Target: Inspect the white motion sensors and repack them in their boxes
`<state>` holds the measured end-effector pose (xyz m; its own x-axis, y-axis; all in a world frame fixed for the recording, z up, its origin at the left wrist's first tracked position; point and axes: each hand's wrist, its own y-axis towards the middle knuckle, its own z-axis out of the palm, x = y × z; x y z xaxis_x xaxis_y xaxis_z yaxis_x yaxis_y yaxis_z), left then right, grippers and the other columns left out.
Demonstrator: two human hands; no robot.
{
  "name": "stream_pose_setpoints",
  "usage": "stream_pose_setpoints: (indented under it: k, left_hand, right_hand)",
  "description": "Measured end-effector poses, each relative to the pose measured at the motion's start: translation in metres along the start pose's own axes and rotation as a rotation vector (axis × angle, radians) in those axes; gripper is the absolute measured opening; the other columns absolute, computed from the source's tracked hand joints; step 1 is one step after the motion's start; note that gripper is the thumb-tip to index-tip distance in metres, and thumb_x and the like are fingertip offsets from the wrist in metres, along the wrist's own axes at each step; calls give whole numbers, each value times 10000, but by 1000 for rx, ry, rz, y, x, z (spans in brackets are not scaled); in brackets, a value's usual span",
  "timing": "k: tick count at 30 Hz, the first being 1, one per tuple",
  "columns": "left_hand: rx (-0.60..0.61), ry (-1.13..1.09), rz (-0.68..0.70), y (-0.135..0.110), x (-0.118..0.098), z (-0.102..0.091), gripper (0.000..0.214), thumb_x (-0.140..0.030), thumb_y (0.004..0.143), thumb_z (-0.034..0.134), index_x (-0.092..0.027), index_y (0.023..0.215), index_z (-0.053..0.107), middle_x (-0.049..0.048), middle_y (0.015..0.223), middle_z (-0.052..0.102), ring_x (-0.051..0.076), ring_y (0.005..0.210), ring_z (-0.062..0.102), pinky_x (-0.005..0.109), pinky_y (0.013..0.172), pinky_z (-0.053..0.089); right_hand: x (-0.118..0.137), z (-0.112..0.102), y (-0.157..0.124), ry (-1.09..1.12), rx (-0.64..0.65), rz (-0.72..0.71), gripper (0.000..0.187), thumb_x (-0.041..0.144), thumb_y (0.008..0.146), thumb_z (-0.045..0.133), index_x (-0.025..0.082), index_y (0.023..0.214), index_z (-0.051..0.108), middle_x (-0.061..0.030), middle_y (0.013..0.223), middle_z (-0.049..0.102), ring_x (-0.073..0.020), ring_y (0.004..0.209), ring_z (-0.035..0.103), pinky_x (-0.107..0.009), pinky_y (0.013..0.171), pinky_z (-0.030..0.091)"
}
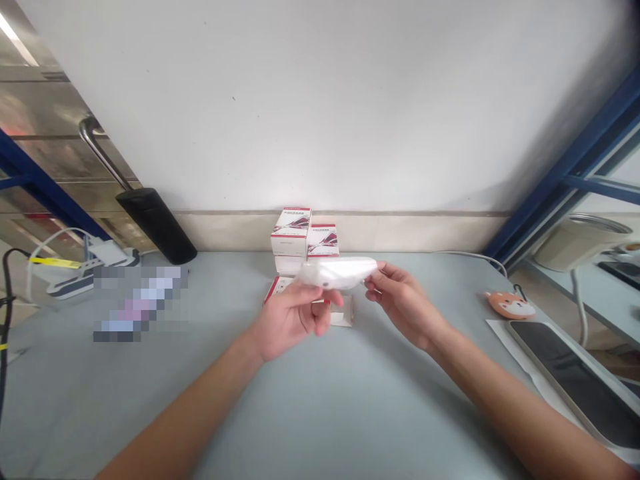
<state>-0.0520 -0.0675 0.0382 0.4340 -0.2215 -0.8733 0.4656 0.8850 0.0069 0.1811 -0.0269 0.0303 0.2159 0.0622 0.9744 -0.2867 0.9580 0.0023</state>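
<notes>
Pinching the packet (340,272) at its 9 o'clock end with the left hand (290,320) and its 3 o'clock end with the right hand (403,300), the person holds it over the table (325,407), boxes (300,235) just beyond at 12 o'clock; light, even pressure should keep it level.

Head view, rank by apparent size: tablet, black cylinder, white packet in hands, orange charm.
1. tablet, nearest, partly cut off.
2-3. black cylinder and white packet look close; unsure.
4. orange charm.
</notes>
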Motion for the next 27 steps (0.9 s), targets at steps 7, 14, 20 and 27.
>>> stream_pose_setpoints:
  k: [7, 14, 20, 27]
  left_hand:
    - [-272, 226, -15, 4, 2, -3, 632, -753, 1002, 416, -181, 835, 629, -71, 571, 484, 13, 366, 241, 209, 474, 298]
    - [-479, 413, -48, 6, 14, -5, 619, -813, 905, 531, -207, 855, 648, -20, 594, 568, 124, 478, 514, 234, 450, 378]
    - [-511, 941, 246, 1, 5, -4, 563, -671, 1037, 403, -271, 1399, 564, 21, 892, 697, 219, 838, 681, 337, 733, 561]
    - [-167, 1764, 169, -2, -5, -26, 660, -541, 829, 797, -394, 1434, 578, 54, 1540, 505, 376, 1410, 451, 542, 1136, 428]
  right_hand:
    - [-1, 3, -4, -294, 61, -334, 271, 470, 933, 739, 234, 842, 644, -17, 888, 631, -169, 803, 556, -318, 749, 460]
    - [-7, 18, -26, -723, 263, -573, 697, 443, 851, 849, 326, 1413, 454, -47, 1219, 658, -187, 889, 656, -337, 764, 561]
    - [-12, 18, -27, -885, 226, -681, 661, 383, 946, 729, 364, 1535, 429, -47, 1157, 701, -197, 895, 679, -322, 779, 570]
    - [-9, 5, -9, -1003, -64, -263, 672, 487, 856, 753, 337, 1468, 521, -19, 911, 718, -237, 806, 688, -351, 714, 546]
